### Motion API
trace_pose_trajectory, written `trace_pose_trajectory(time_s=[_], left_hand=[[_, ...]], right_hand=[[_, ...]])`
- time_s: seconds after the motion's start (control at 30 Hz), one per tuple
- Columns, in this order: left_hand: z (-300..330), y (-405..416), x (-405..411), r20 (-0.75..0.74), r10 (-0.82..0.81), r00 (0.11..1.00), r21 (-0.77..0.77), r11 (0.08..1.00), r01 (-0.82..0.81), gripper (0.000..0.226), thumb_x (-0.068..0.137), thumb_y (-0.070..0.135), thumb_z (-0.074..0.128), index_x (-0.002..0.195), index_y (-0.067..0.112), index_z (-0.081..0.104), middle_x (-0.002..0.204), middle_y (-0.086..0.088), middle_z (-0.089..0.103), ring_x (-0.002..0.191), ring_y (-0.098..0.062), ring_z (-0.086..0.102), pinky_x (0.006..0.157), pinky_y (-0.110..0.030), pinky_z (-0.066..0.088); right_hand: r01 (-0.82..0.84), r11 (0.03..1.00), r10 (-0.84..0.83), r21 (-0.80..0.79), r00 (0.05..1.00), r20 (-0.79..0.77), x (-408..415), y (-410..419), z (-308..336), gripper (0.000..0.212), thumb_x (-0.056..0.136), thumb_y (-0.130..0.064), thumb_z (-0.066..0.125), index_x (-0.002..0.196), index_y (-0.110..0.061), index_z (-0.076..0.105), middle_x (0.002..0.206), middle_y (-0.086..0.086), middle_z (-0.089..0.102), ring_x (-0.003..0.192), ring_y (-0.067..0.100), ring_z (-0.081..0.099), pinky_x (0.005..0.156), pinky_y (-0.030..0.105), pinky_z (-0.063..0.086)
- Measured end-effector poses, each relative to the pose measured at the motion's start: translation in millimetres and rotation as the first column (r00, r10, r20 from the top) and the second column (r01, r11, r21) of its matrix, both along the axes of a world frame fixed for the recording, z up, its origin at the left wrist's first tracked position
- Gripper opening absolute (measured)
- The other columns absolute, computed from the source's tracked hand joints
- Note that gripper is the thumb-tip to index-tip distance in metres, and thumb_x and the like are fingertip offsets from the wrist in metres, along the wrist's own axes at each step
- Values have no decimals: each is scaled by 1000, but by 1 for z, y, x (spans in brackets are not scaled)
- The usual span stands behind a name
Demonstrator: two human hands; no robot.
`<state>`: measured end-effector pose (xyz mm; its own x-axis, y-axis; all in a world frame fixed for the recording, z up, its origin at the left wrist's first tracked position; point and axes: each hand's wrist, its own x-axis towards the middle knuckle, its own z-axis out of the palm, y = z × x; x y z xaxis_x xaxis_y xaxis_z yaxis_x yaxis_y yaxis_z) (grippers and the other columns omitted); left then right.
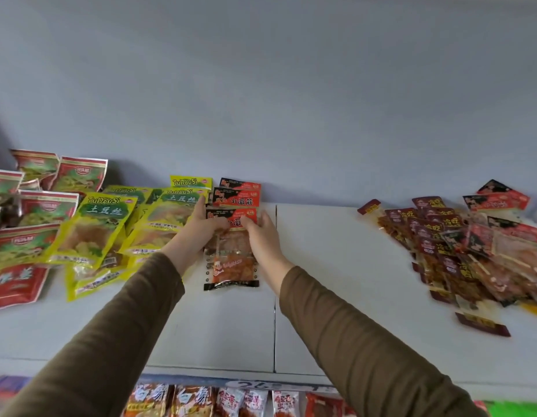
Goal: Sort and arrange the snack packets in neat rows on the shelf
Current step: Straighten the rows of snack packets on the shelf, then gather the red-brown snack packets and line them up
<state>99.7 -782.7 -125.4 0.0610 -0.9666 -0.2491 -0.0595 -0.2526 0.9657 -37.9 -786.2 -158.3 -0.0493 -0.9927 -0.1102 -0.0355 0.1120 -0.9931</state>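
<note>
An orange and black snack packet (232,260) lies flat on the white shelf (321,281), at the front of a short overlapping row of like packets (238,194) that runs back to the wall. My left hand (201,227) holds the packet's top left edge, fingers curled over it. My right hand (259,233) pinches its top right corner. A loose heap of dark red and orange packets (459,245) lies at the right.
Yellow-green packets (99,224) overlap in rows left of my hands, and red-green packets (29,212) lie further left. A seam (275,296) divides the shelf boards. More packets (231,401) hang on the level below, behind a price strip (261,386).
</note>
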Motion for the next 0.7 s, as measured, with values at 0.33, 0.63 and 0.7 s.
trace_pose_trajectory(time_s=[0.33, 0.63, 0.7], left_hand=[[-1, 4, 1, 432, 132, 892, -196, 979, -50, 109, 83, 24, 83, 163, 25, 8, 163, -13, 26, 148, -35, 32, 117, -58, 35], [22, 13, -58, 613, 179, 769, -433, 891, 137, 72, 94, 23, 71, 157, 20, 36, 169, -9, 18, 157, -27, 10, 126, -47, 12], [25, 14, -86, 618, 120, 777, -436, 875, 211, 68, 94, 20, 71, 154, 20, 41, 169, -8, 17, 157, -26, 9, 125, -46, 12]], right_hand=[[-66, 997, 66, 38, 998, 1, 2, 6, 2, 55, 76, -47, 67, 129, -37, 53, 120, -7, 70, 112, 19, 67, 102, 51, 52], [15, 972, -101, -235, 927, -361, -95, 40, 43, 62, 99, -26, 60, 155, -21, 34, 158, 0, 39, 146, 16, 32, 117, 30, 29], [30, 955, -163, -294, 883, -441, -128, 44, 45, 57, 99, -25, 60, 152, -20, 39, 155, -2, 43, 143, 15, 36, 111, 24, 29]])
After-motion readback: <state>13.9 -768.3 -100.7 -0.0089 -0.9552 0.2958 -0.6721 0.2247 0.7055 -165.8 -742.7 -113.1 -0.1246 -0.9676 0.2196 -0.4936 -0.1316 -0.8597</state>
